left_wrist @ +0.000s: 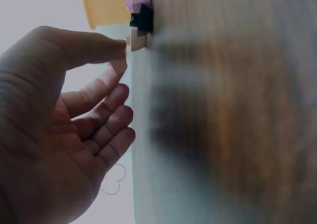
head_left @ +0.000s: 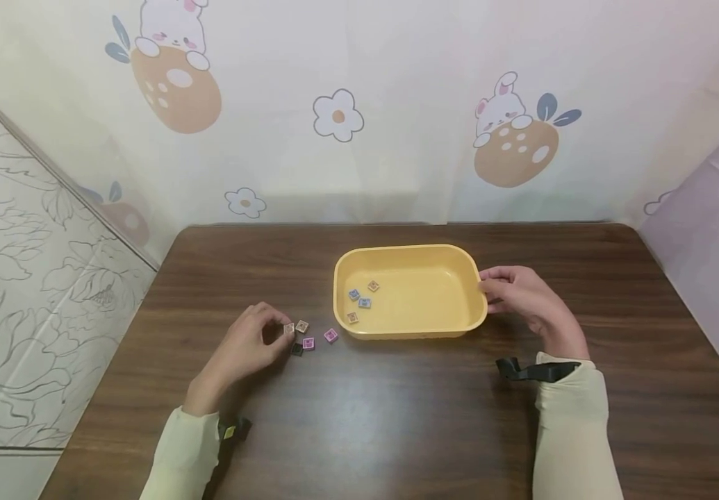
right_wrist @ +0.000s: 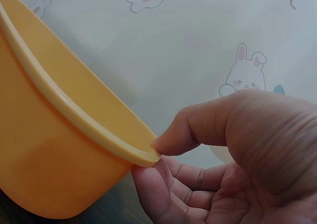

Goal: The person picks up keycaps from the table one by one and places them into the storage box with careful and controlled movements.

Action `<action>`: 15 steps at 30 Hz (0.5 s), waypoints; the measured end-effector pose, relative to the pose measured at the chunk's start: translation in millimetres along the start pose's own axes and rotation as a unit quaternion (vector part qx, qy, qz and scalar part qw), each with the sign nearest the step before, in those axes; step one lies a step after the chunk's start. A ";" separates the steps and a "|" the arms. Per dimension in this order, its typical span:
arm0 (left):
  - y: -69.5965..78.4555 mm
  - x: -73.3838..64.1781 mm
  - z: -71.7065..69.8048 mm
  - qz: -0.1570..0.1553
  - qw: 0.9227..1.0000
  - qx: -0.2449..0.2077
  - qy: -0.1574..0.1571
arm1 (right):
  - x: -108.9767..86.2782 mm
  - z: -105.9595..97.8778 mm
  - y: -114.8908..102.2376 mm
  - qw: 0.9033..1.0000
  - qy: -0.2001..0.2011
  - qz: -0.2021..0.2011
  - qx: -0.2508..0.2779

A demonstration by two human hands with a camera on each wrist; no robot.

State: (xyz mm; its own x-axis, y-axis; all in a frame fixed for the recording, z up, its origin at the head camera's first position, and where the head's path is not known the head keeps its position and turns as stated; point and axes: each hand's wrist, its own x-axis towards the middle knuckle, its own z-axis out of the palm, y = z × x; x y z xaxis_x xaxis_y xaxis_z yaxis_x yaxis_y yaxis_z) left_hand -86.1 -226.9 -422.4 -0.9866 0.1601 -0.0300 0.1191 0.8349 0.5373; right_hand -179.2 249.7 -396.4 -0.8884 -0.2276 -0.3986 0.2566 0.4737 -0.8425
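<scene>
My left hand [head_left: 251,344] pinches a small beige square tile [head_left: 289,328] between thumb and index finger, just over the table; the left wrist view shows this tile [left_wrist: 119,65] at the fingertips. Beside it lie another beige tile [head_left: 302,326], a black tile [head_left: 297,349] and two pink tiles, one nearer [head_left: 309,343] and one by the tub [head_left: 331,335]. My right hand [head_left: 524,298] pinches the right rim of a yellow plastic tub [head_left: 422,326], thumb on top and fingers beneath in the right wrist view. Inside the tub's left end sit two blue tiles [head_left: 365,303] and two beige ones [head_left: 374,285].
The dark wooden table [head_left: 372,430] reaches back to a wall covering [head_left: 397,160] printed with rabbits and flowers. A flower-patterned panel [head_left: 28,312] stands along the left side. Black straps [head_left: 534,371] circle both wrists.
</scene>
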 end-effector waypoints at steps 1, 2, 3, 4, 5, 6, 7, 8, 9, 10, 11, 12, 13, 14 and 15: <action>0.7 0.7 -0.6 0.001 1.000 -0.002 0.000 | 0.0 0.1 0.1 1.000 0.000 0.001 -0.001; 1.3 1.3 -1.2 0.001 1.000 -0.004 -0.001 | -0.2 0.2 0.1 1.000 0.001 0.000 -0.002; 2.4 2.1 -1.9 0.002 1.000 -0.007 -0.002 | -0.3 0.4 0.0 1.000 0.001 0.000 -0.002; 3.0 2.6 -2.7 0.002 1.000 -0.008 -0.002 | -0.3 0.6 -0.5 1.000 0.001 0.000 -0.002; 3.8 3.1 -3.5 0.001 1.000 -0.011 -0.003 | -0.3 0.7 -0.9 1.000 0.001 0.000 -0.003; 4.6 3.5 -4.3 0.000 1.000 -0.013 -0.004 | -0.2 0.9 -1.3 1.000 0.001 0.000 -0.002; 5.4 4.1 -5.0 0.000 1.000 -0.016 -0.005 | -0.1 1.0 -1.6 1.000 0.001 0.000 -0.002; 6.1 4.5 -5.5 0.000 1.000 -0.017 -0.006 | -0.2 0.9 -1.8 1.000 0.001 0.001 -0.001; 6.9 5.1 -6.0 0.001 1.000 -0.018 -0.006 | -0.2 0.9 -1.9 1.000 0.001 0.001 -0.002; 7.6 5.5 -6.3 0.001 1.000 -0.019 -0.006 | -0.2 0.8 -2.0 1.000 0.002 0.002 -0.001; 8.5 6.1 -6.6 0.003 1.000 -0.019 -0.005 | -0.4 0.7 -1.9 1.000 0.002 0.002 -0.001; 9.4 6.7 -6.8 0.004 1.000 -0.019 -0.004 | -0.5 0.7 -1.9 1.000 0.003 0.003 0.000; 10.4 7.2 -6.8 0.005 1.000 -0.019 -0.004 | -0.6 0.7 -1.6 1.000 0.003 0.003 0.000; 11.4 7.7 -6.9 0.007 1.000 -0.019 -0.003 | -0.7 0.7 -1.3 1.000 0.003 0.002 0.001; 12.8 8.5 -7.0 0.007 1.000 -0.021 -0.002 | -0.7 0.8 -1.0 1.000 0.003 0.002 0.002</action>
State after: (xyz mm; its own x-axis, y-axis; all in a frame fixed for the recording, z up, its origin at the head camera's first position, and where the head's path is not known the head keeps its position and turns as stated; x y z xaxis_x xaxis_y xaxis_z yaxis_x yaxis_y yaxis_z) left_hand -93.6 -218.5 -409.9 -0.9844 0.1743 -0.0254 0.1286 0.8098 0.5725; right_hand -178.5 248.7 -395.6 -0.8898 -0.2211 -0.3992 0.2612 0.4705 -0.8428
